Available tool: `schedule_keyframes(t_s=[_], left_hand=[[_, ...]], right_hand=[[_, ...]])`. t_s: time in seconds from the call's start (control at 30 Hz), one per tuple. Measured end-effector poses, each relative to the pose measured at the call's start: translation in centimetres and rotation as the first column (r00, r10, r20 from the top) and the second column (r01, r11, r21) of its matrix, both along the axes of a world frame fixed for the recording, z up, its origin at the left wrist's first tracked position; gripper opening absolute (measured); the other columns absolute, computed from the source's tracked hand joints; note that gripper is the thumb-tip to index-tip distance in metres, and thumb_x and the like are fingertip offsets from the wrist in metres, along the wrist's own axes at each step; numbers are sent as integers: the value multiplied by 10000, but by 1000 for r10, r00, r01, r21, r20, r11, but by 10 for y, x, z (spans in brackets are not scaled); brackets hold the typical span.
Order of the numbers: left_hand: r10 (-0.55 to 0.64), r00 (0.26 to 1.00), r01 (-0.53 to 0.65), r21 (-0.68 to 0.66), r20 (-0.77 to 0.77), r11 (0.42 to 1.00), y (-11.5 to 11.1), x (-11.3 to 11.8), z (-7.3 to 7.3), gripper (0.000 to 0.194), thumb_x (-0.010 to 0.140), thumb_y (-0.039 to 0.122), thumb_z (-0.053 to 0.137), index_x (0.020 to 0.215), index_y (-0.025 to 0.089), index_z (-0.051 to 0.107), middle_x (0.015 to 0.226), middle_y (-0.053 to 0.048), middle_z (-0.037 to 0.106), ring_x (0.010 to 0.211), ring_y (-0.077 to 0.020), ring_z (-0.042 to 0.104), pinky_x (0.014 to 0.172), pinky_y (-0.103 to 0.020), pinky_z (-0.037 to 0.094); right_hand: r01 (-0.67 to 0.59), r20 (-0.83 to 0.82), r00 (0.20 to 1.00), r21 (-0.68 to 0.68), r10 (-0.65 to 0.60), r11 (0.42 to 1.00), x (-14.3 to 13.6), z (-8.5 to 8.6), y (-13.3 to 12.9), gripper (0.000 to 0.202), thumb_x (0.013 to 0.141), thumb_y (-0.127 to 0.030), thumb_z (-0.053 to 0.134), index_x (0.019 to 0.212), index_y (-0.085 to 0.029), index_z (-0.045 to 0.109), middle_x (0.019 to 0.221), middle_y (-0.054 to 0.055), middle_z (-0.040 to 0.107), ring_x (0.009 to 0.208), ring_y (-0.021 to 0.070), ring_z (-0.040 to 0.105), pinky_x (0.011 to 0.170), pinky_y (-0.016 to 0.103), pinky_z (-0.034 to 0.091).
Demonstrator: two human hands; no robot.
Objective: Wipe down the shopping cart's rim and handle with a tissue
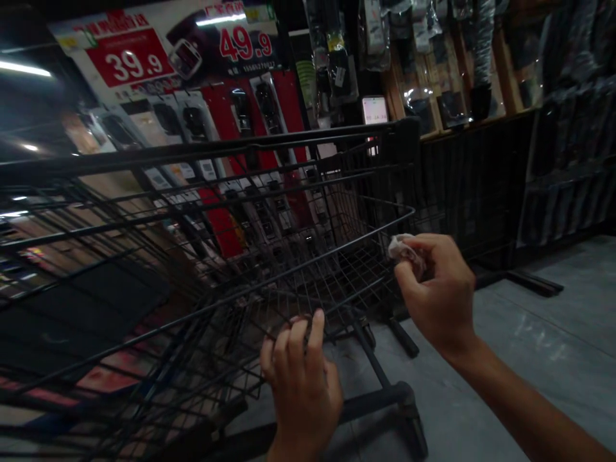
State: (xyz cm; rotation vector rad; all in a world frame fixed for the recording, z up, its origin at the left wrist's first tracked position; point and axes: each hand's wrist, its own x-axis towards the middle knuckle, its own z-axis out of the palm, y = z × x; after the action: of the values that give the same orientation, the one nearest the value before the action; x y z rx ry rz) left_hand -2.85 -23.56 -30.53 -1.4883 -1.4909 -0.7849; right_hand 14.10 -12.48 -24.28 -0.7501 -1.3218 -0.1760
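A black wire shopping cart point(240, 142) filled the left and centre of the view, tilted across the frame, its top rail running from the left edge to a dark corner piece. A grey tiled floor point(572, 308) spread out at the lower right. Behind the cart stood a display hung with packaged dark goods point(196, 122), some against red backing. Above them was a wide banner point(210, 58) with Chinese characters, many too blurred to read; its prices were clear: "39.9" in white on a red block and, to the right, "49.9" in red on a dark ground, with a row of tiny digits beneath. A dark flat panel point(81, 314) showed through the wires at left, bearing a small pale mark.

The person's right hand point(436, 295) was raised at the cart's right end, thumb and fingers pinched around a crumpled whitish wad point(403, 248), perhaps cloth or tissue, near the wire rim. The left hand point(302, 375) was lower, its bent fingers at the cart's lower side wires; whether they gripped anything could not be told. Beyond the cart's far corner, a small lit screen point(375, 110) glowed, its text too small to read.
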Motion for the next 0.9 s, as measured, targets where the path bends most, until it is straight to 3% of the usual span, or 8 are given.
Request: schedule_keyframes(t_s=[0.2,0.3,0.4,0.53,0.67,0.8,0.9], left_hand=[[-46,996,48,-19,81,999,-5,1,-6,638,798,133,536,1415,218,398,1286,-83,580,1271,-226,423,1176,-438,111],[-61,995,65,-50,81,997,-8,0,-8,623,809,152,530,1416,191,396,1361,-95,535,1327,-219,382,1192,-428,72],[-95,992,100,-49,82,994,-10,0,-12,606,815,136,495,1412,173,399,1425,-107,475,1373,-232,337,1193,-437,95],[-164,979,165,9,119,986,-15,-2,-8,545,820,60,424,1348,185,475,1410,-85,493,1379,-228,337,1175,-426,194],[-209,978,206,84,23,975,-27,-11,22,453,817,58,485,1250,177,546,1338,-96,551,1354,-242,370,1152,-434,257],[-145,987,157,204,-72,966,-32,-19,67,446,782,46,544,1217,139,541,1227,-117,591,1306,-240,399,1125,-418,295],[-86,996,92,199,-39,976,-23,-20,85,444,814,98,521,1257,125,500,1155,-114,604,1241,-245,445,1121,-464,289]], right_hand=[[-36,15,999,-30,36,999,-12,-7,-5,157,757,-73,556,872,-181,550,800,18,565,691,146,590,605,273,504],[-112,114,987,9,110,994,-20,-12,-16,168,776,-69,560,887,-192,532,830,26,570,732,150,596,620,264,511],[-193,238,954,29,181,981,-31,-19,-28,198,812,-52,523,952,-192,525,887,48,582,811,160,614,688,276,538],[-256,239,939,7,247,967,-44,-25,-39,185,837,-68,515,979,-183,537,917,64,592,832,164,629,698,278,564],[-384,354,865,9,356,923,-49,-15,-49,228,878,-66,474,1053,-179,566,929,67,629,846,158,663,718,269,585],[-365,276,910,180,309,914,-50,18,-55,306,864,-25,498,1110,-180,592,993,84,632,912,166,666,758,275,593],[-372,243,916,225,318,900,-57,38,-55,346,869,-9,491,1157,-168,597,1074,106,638,1014,182,647,851,313,582]])
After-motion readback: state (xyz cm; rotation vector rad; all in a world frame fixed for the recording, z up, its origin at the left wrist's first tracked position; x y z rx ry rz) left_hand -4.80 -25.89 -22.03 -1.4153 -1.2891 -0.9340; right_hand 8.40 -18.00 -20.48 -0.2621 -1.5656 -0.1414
